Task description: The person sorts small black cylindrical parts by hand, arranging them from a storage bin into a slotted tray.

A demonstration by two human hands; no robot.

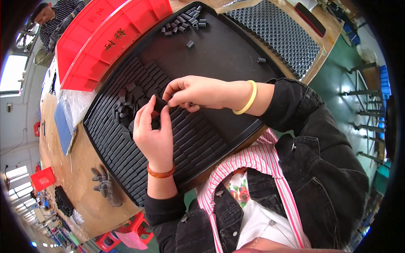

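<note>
My left hand [152, 137] has its thumb and fingers closed around a short black tube [160, 103], held over the tray. My right hand [198, 92] meets it from the other side, thumb and forefinger pinching the same piece; something dark shows by its curled lower fingers, too hidden to name. Beneath both hands lies a large black tray [223, 46]. Tight rows of black tubes [198, 137] fill its left and near part. Just left of my fingers is a loose heap of black curved pieces [128, 99].
At the tray's far end lie several loose black tubes [185, 21], with a single tube [261, 60] at the right rim. Red bins [101, 42] stand at left, a co-worker [59, 21] beyond. A grid of round parts [274, 33] and a grey glove [107, 185] flank the tray.
</note>
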